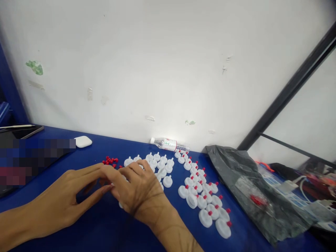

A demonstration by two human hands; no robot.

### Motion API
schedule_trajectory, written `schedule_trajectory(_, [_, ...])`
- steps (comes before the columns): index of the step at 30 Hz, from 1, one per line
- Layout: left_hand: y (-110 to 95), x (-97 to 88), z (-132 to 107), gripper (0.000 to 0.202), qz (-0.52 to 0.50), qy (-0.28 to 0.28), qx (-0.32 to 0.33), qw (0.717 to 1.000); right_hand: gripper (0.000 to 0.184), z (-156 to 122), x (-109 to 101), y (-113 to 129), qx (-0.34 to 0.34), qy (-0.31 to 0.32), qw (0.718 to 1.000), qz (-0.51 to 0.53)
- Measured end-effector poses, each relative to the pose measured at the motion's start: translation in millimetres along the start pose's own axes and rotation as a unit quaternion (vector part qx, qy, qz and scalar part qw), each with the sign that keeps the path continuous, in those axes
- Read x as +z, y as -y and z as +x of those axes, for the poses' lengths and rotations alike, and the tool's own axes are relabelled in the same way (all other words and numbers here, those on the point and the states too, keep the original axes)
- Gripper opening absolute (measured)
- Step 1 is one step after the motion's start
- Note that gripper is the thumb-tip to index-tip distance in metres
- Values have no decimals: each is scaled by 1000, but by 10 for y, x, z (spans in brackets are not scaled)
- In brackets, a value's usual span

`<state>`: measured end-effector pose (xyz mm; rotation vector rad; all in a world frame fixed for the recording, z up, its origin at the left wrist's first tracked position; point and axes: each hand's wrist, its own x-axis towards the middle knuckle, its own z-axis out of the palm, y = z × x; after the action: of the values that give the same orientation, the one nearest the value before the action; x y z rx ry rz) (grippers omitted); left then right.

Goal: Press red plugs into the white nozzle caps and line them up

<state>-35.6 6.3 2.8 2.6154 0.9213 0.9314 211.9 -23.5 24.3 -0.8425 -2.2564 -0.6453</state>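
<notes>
Far left, a dark, flat, glossy device (31,132) sits near the far left corner of the smooth blue surface (102,227); along the far edge, a white, rounded case (83,141). Next, my left hand (63,196), thumb and fingers bent inward, tips right up against my other hand; whether they're pinched on anything, I can't tell. Just past those tips, toward the far edge, there's a scatter of small red plastic caps (111,160), shiny and bright, with both my hands about equally close.

Now my right hand (136,185), angled in from the near side, fingers folded leftward; a speck of white shows at the tips, but the grip is hidden, so no call on that one either. Beyond it, toward the far edge and nearer this hand, stand round white plastic pieces with bare spouts (153,163), long axis of each spout pointing roughly up, bodies pale and crowded.

Behind them, a clear plastic bottle (169,144) lies along the far edge. Then white plastic pieces with red-tipped spouts (198,187), a loose band running toward the near side. And toward the right edge, a crumpled dark-grey plastic bag (236,171)!
</notes>
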Motion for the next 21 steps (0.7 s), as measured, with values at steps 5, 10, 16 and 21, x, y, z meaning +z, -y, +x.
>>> schedule_trajectory(5, [46, 68, -20, 19, -36, 31, 27, 999, 57, 15, -77, 75, 22, 18, 1000, -12])
schedule_trajectory(10, [72, 63, -26, 16, -28, -40, 9, 999, 58, 11, -126, 16, 42, 36, 998, -11])
schedule_trajectory(16, [74, 56, 1, 20, -32, -72, 0, 997, 55, 2, -137, -13, 34, 67, 997, -23])
schedule_trajectory(21, [-22, 106, -5, 26, -59, -89, -62, 992, 66, 27, -202, 5, 42, 80, 994, -63])
